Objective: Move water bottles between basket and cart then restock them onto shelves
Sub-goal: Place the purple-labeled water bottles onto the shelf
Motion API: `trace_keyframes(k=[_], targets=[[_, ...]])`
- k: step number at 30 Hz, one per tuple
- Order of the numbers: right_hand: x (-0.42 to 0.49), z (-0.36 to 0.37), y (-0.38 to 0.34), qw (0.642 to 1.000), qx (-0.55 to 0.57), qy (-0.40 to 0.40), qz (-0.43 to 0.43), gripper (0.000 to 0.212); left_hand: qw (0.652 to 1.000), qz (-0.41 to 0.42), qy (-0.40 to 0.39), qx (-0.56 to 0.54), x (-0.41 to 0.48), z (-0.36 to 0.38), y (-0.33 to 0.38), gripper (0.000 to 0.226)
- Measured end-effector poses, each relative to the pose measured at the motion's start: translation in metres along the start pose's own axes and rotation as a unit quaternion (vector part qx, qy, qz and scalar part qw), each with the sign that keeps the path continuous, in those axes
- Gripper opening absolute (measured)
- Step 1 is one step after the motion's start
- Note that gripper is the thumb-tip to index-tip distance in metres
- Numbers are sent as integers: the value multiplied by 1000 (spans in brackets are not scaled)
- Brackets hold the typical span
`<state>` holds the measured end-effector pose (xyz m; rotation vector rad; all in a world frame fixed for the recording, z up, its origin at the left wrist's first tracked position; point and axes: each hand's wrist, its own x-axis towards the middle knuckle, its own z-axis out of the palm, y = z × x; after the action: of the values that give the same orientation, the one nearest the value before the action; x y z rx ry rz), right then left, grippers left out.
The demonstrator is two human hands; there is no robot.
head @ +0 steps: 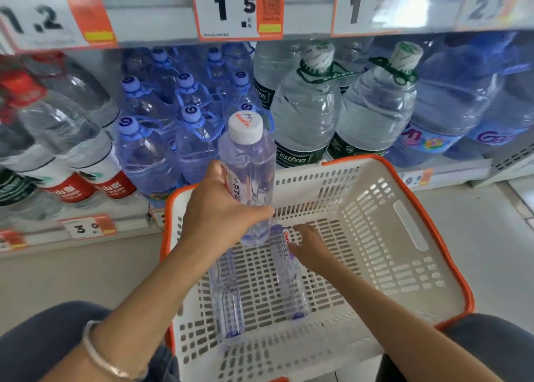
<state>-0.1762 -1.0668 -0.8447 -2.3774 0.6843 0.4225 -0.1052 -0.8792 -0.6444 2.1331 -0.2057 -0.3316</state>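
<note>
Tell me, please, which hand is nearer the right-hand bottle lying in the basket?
Right. The right hand reaches the lying bottle at its label; the left hand grips a white-capped bottle above it.

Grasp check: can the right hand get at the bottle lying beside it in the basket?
Likely yes. The right hand is at the label of the lying bottle with nothing over it; the left hand grips the upright bottle just up-left, clear of it.
</note>
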Motion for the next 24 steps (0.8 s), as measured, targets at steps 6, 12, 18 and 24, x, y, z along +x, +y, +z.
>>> trace_keyframes(k=[6,12,18,24], targets=[[10,32,-19,986,-30,-105,125,104,999,12,16,-26,3,-12,-1,67],[1,53,-16,980,-110,-81,144,108,999,22,25,-17,0,-13,-4,70],[-17,14,-19,992,-60,-64,90,91,1000,12,13,-14,2,-8,-1,73],[-49,-35,-27,994,82,72,-1,65,1000,11,12,11,3,-4,4,73]])
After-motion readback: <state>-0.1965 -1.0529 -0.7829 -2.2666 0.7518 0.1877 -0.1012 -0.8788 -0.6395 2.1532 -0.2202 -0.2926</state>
